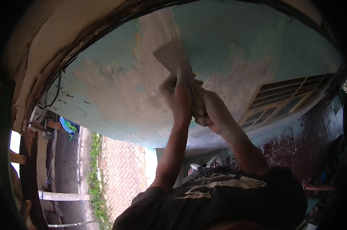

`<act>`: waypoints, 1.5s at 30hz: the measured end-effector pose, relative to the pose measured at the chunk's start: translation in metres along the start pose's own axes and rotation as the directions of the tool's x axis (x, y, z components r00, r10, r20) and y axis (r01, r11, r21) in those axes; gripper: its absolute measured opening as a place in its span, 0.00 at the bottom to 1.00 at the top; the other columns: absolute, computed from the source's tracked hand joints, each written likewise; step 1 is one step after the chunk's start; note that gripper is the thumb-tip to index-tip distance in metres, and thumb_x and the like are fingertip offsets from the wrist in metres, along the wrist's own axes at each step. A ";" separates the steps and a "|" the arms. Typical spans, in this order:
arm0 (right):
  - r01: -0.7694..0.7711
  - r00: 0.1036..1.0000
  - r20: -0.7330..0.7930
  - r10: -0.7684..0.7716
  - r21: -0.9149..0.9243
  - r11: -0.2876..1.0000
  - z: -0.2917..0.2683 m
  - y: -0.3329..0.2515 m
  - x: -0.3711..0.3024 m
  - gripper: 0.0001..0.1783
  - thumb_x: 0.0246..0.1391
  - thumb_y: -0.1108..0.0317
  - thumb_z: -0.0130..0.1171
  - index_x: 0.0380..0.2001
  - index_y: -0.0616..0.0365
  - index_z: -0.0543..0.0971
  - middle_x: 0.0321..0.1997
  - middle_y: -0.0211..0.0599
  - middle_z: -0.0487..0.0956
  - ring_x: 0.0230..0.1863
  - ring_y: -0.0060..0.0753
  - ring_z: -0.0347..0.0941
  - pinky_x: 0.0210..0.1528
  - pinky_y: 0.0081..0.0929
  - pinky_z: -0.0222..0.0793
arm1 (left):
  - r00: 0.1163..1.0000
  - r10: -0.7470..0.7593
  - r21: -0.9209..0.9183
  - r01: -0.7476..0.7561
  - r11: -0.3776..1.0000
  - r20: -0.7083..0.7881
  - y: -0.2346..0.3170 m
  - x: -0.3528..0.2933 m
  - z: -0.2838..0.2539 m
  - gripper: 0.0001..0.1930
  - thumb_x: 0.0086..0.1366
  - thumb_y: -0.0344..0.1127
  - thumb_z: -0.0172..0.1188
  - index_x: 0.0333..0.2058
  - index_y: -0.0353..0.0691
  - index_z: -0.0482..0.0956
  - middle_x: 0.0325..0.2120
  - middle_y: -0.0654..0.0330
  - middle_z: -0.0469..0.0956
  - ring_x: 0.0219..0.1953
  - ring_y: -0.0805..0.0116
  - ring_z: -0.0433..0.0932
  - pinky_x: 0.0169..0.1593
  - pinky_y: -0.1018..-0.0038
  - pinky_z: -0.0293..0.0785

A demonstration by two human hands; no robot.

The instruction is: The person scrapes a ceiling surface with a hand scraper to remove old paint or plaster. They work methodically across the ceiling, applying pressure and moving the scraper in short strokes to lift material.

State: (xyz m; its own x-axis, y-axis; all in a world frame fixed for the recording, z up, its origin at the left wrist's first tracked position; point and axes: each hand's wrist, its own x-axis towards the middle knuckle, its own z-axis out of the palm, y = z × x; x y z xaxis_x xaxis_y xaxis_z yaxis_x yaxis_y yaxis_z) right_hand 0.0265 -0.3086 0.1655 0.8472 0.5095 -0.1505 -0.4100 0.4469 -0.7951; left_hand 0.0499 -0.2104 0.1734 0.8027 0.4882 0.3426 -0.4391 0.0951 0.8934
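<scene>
Raised in front of me, a wide-bladed scraper lies against the upper part of a teal wall. My left hand is closed high on it, near the blade, with a finger or thumb stretched along it. Below and to the right, my right hand is closed around the lower part, which the fingers mostly hide. Around the blade the wall shows a rough greyish-brown patch without the teal colour. Both hands look slightly blurred.
A yellow-framed window with slats stands to the right. Loose wires hang at the wall's left edge. Down to the left are a brick-paved path, green plants and a blue-green cloth or bag.
</scene>
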 end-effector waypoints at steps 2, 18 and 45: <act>0.094 0.995 0.025 -0.093 -0.023 0.995 0.009 -0.023 0.012 0.24 0.72 0.45 0.41 0.27 0.49 0.70 0.12 0.18 0.61 0.07 0.10 0.50 0.07 0.15 0.41 | 0.996 0.049 -0.091 -0.042 0.995 0.078 0.031 0.021 0.014 0.22 0.70 0.40 0.58 0.22 0.24 0.78 0.17 0.55 0.77 0.20 0.65 0.80 0.25 0.72 0.73; 0.271 0.958 0.112 -0.264 -0.058 0.961 0.041 -0.023 0.022 0.24 0.72 0.44 0.38 0.28 0.49 0.67 0.14 0.18 0.60 0.08 0.11 0.49 0.09 0.17 0.41 | 0.989 0.034 -0.019 -0.031 0.999 0.147 0.059 0.045 -0.002 0.19 0.68 0.41 0.62 0.29 0.26 0.81 0.20 0.53 0.79 0.22 0.66 0.79 0.28 0.73 0.73; 0.063 0.970 -0.216 -0.112 -0.222 0.973 -0.029 0.080 0.041 0.29 0.67 0.37 0.45 0.18 0.43 0.67 0.12 0.13 0.58 0.09 0.10 0.49 0.11 0.19 0.38 | 0.991 -0.105 -0.018 0.107 0.994 0.082 -0.074 -0.010 -0.041 0.25 0.69 0.47 0.62 0.27 0.25 0.79 0.18 0.53 0.79 0.20 0.66 0.81 0.26 0.73 0.75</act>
State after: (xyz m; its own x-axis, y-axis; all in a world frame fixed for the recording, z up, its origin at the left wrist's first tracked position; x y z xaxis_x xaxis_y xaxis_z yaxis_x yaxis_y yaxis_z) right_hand 0.0380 -0.2737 0.0790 0.9408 0.2850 -0.1834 -0.2703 0.3043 -0.9134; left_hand 0.0582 -0.1866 0.0916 0.8748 0.4027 0.2693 -0.3579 0.1625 0.9195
